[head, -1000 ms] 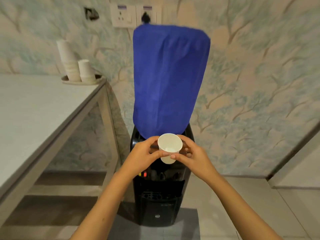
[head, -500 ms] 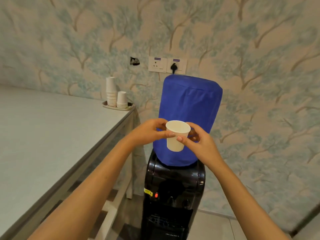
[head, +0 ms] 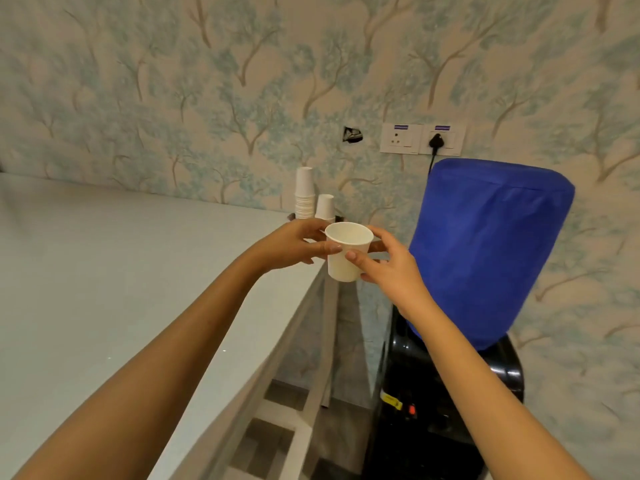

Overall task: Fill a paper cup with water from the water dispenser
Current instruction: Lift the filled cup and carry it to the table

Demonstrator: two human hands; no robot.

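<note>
A white paper cup (head: 347, 252) is upright in the air over the table's right corner, held from both sides. My left hand (head: 291, 247) grips its left side and my right hand (head: 384, 268) grips its right side. I cannot tell what is inside the cup. The black water dispenser (head: 440, 407) stands lower right, with a blue cloth cover (head: 485, 251) over its bottle. Its taps are hidden from this angle.
A white table (head: 104, 289) fills the left. Two stacks of paper cups (head: 304, 195) stand on a tray at its far right corner, just behind my hands. Wall sockets (head: 420, 138) with a black plug sit above the dispenser.
Both hands have carried the cup up and left, away from the dispenser's front to the table corner near the cup stacks. The view has swung left and up.
</note>
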